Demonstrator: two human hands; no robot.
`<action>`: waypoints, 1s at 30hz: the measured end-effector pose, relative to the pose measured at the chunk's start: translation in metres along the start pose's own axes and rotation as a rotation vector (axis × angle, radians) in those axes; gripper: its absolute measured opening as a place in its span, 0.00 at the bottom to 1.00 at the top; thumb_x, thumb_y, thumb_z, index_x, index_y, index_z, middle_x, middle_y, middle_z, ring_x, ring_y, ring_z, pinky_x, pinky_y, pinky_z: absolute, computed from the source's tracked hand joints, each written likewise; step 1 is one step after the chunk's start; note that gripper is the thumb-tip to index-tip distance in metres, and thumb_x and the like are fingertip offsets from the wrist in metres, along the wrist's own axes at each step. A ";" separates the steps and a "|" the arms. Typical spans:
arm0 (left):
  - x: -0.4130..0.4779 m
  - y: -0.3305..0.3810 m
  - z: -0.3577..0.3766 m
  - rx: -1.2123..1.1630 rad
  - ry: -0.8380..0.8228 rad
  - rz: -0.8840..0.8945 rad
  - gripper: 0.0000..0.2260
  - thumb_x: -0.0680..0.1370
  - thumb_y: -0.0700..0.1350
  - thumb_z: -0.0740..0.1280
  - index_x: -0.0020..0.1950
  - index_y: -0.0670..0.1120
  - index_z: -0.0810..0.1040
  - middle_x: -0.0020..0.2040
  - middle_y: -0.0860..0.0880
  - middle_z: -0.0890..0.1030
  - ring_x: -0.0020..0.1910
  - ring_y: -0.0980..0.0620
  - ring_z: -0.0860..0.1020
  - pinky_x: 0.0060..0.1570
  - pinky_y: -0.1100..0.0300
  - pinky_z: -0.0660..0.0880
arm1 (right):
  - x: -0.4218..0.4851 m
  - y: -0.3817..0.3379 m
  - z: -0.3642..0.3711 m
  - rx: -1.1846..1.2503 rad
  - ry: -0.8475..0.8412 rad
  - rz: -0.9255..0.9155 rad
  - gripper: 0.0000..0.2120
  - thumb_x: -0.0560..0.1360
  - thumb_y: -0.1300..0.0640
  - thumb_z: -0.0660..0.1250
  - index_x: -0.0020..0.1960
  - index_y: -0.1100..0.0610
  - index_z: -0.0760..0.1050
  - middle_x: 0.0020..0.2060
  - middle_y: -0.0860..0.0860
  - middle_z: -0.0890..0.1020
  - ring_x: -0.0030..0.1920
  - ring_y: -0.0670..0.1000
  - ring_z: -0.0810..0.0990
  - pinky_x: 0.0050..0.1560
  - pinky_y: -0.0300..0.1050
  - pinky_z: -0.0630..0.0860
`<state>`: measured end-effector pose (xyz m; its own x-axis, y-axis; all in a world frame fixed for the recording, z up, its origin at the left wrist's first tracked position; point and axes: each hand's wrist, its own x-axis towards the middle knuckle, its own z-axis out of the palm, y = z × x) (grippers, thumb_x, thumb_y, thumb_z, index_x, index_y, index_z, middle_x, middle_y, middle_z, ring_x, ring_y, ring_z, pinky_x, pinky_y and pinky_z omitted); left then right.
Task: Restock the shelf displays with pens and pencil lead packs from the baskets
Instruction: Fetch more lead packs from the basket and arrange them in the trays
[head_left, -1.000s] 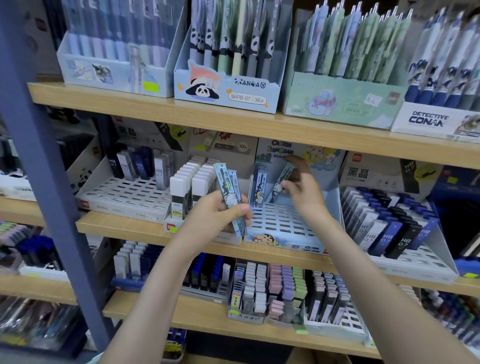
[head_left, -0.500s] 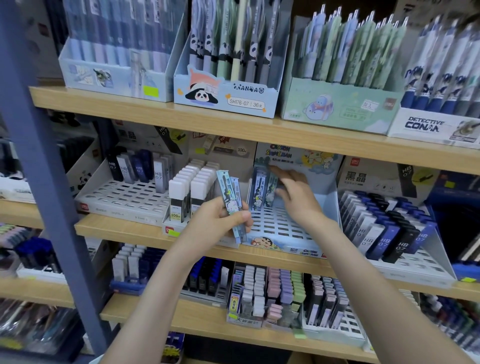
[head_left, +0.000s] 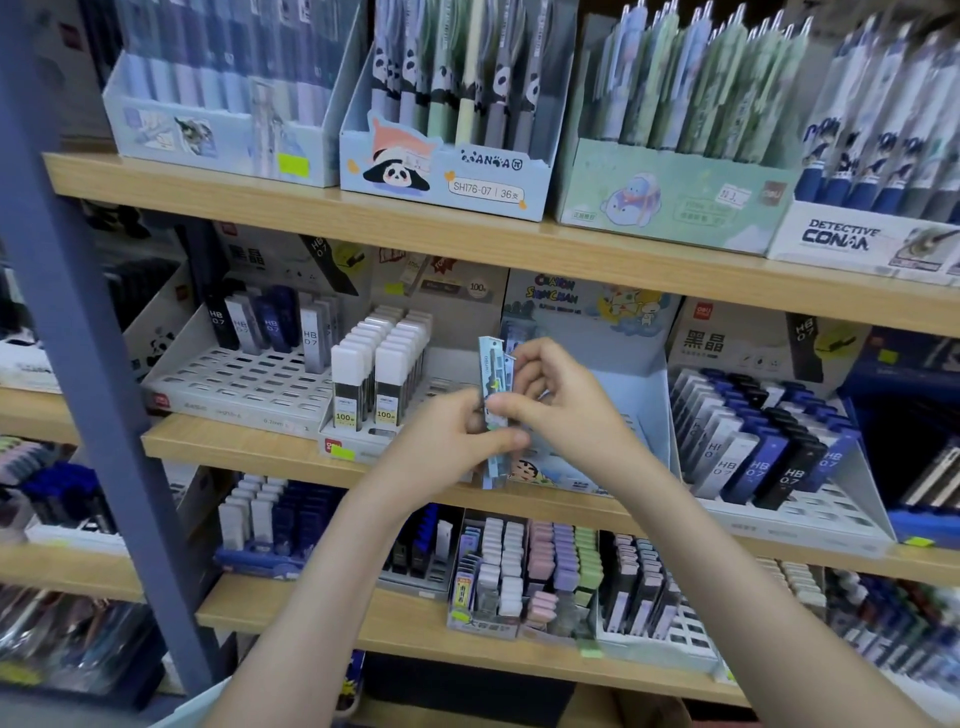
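Moved since earlier frame: right hand (head_left: 563, 402), pulled back out of the display tray (head_left: 657, 400) to centre frame, now up against the left hand (head_left: 452, 447).

View: head, the only one given.

Left fingers: curled round a small bundle of lead packs (head_left: 492, 371), held upright at centre frame, just in front of the tray's left edge.

Right fingers: thumb and forefinger pinching the bundle's right side, seemingly on a single pack; too blurred at the tips to tell how many packs are caught.

Tray: centre right of frame on the middle shelf (head_left: 234, 449), mostly bare slots; possibly one dark pack standing at its back left, half hidden behind the bundle.

Neighbours: white-capped lead tubes (head_left: 376, 382) just left of the tray; HB packs (head_left: 769, 452) in the rack to the right; pen boxes (head_left: 447, 182) along the top of the frame.

Step in hand: probably peeling one pack off the bundle for the next slot.

Risk, drop: rest of the bundle slipping from the left grip during the tug, thin smooth packs being held only near their lower half.

Risk, double pick: two packs coming away together, faces lying flush.

Risk, bad seating: pack set between slots and left leaning, then toppling forward.

Risk, wrong rack: similar racks touching on both sides.
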<state>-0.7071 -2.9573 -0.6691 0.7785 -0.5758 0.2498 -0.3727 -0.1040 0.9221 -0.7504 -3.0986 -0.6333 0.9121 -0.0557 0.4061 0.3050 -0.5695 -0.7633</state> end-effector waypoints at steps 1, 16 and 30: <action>0.000 0.000 0.002 0.019 0.000 0.006 0.07 0.73 0.46 0.73 0.48 0.49 0.78 0.32 0.52 0.83 0.35 0.55 0.81 0.43 0.59 0.78 | 0.000 0.000 0.001 0.017 -0.004 0.019 0.14 0.70 0.58 0.73 0.47 0.47 0.70 0.36 0.47 0.75 0.36 0.45 0.73 0.42 0.43 0.73; 0.002 -0.002 -0.008 -0.191 0.143 0.015 0.03 0.80 0.42 0.63 0.52 0.48 0.76 0.43 0.48 0.85 0.43 0.50 0.83 0.51 0.49 0.78 | 0.019 0.032 -0.030 0.124 0.324 0.227 0.11 0.75 0.61 0.68 0.57 0.60 0.72 0.47 0.53 0.78 0.49 0.54 0.78 0.44 0.35 0.73; 0.003 -0.009 -0.013 -0.252 0.159 0.014 0.04 0.80 0.40 0.63 0.51 0.47 0.76 0.41 0.49 0.84 0.40 0.52 0.83 0.45 0.54 0.80 | 0.049 0.042 -0.025 -0.293 0.209 0.365 0.12 0.79 0.53 0.63 0.51 0.62 0.77 0.46 0.55 0.79 0.42 0.51 0.74 0.34 0.42 0.65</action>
<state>-0.6950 -2.9480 -0.6731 0.8509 -0.4395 0.2877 -0.2624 0.1189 0.9576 -0.6997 -3.1455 -0.6327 0.8615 -0.4394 0.2544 -0.1395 -0.6866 -0.7135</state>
